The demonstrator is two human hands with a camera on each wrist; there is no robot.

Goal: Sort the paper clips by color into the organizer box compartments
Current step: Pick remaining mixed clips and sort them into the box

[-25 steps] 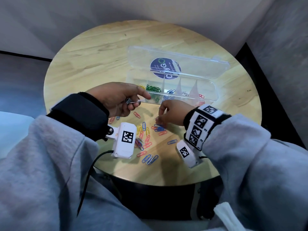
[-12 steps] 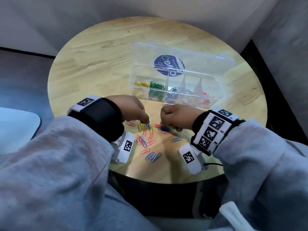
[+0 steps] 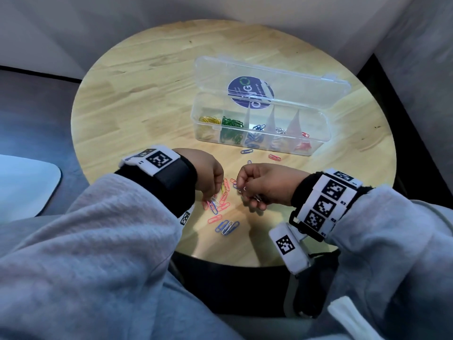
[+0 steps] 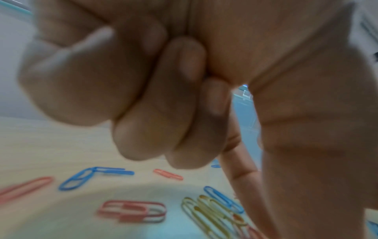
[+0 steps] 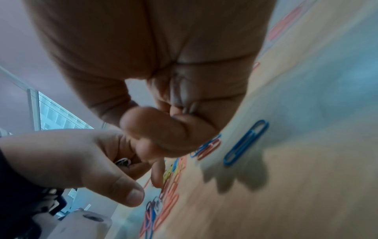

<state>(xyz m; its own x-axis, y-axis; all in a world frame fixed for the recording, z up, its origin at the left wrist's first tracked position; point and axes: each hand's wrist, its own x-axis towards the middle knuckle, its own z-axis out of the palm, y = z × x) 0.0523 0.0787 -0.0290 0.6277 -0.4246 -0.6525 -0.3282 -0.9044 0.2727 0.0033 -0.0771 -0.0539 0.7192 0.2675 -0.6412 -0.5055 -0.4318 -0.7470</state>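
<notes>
Left hand (image 3: 208, 173) hangs over the loose clips (image 3: 221, 207) on the round table (image 3: 122, 106), on the near side of the organizer box (image 3: 318, 142). From the head view you see only the back of this hand, with its fingers pointing down into the pile. The left wrist view shows most of the fingers curled in tight and yellow clips (image 4: 212, 215) lying right under them. Only the right wrist view shows more: a silver clip (image 5: 122, 161) is tucked inside the curled fingers, and one finger reaches down and touches the pile.

Next comes the right hand (image 3: 266, 184), close beside the left one and also on the near side of the box. Its fingers are curled shut around some shiny clips (image 3: 257, 198), which peek out under the fingers in the head view. In its own wrist view the held clips are hard to make out.

Just in front of the box lie a blue clip (image 3: 246, 151) and a red clip (image 3: 274, 157). The box stands open, lid (image 3: 306, 94) up at the back. From left to right its parts hold yellow, green, blue, silver and red clips.
</notes>
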